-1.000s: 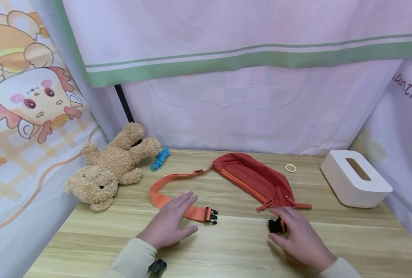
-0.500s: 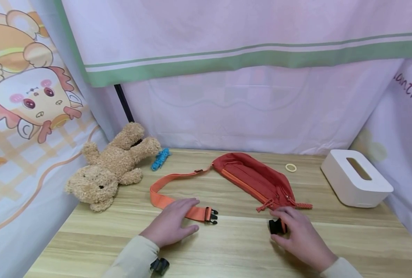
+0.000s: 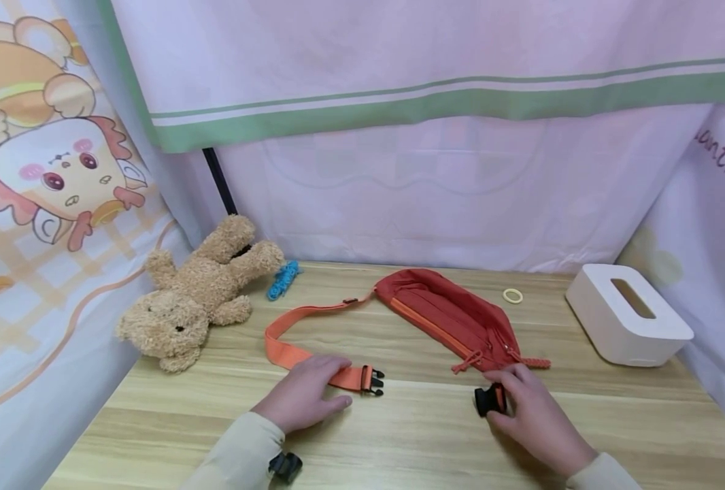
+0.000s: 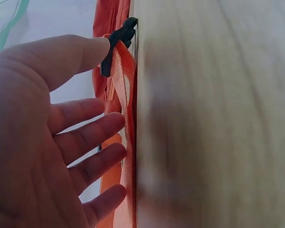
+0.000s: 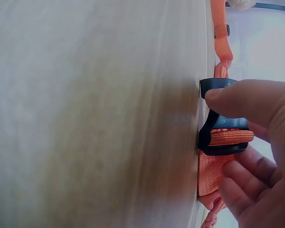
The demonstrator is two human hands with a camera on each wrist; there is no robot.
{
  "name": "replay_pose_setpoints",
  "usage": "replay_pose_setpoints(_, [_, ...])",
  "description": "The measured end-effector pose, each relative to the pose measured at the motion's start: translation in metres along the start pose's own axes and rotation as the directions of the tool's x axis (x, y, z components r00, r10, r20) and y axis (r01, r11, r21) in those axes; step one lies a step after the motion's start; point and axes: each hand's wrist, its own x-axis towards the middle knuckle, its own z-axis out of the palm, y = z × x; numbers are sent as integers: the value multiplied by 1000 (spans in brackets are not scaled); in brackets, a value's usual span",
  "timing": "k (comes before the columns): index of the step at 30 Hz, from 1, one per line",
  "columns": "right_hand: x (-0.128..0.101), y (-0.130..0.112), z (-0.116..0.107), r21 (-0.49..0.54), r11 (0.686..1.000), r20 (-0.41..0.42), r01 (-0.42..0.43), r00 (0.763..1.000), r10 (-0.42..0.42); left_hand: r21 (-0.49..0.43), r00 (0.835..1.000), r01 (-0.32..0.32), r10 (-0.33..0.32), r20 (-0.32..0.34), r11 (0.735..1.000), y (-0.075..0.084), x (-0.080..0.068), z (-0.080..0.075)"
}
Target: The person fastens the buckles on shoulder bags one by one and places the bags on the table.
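The left hand (image 3: 304, 398) is lying on the orange strap (image 3: 289, 352) of the red waist bag (image 3: 454, 314), fingers loosely spread and just short of the pronged buckle (image 3: 375, 381). The right hand (image 3: 530, 412) is pinching the black socket buckle (image 3: 490, 399) against the wooden table (image 3: 399, 442), near the bag's right end.
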Motion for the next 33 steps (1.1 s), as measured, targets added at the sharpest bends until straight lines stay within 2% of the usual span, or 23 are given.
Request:
replay_pose_setpoints(4, [0,1,1,9,1000,1,-8,1000,8,10,1000,-6,6,-14,1000,1,3,1])
replay_pose_setpoints(8, [-1,2,2,14,1000,-34,6,999,-6,6,1000,-3,3,-31,1000,3,5,3])
replay_pose_setpoints(12, [-1,3,3,23,1000,-41,1,999,0,-9,1000,9,-9,-25,1000,5,9,5])
replay_pose_setpoints(27, [1,3,1,39,998,47,-45,998,44,-14,999,-8,8,-33,1000,12,21,12])
replay_pose_setpoints(33, [1,2,0,53,997,64,-59,996,55,-33,1000,15,-16,-12,999,15,24,13])
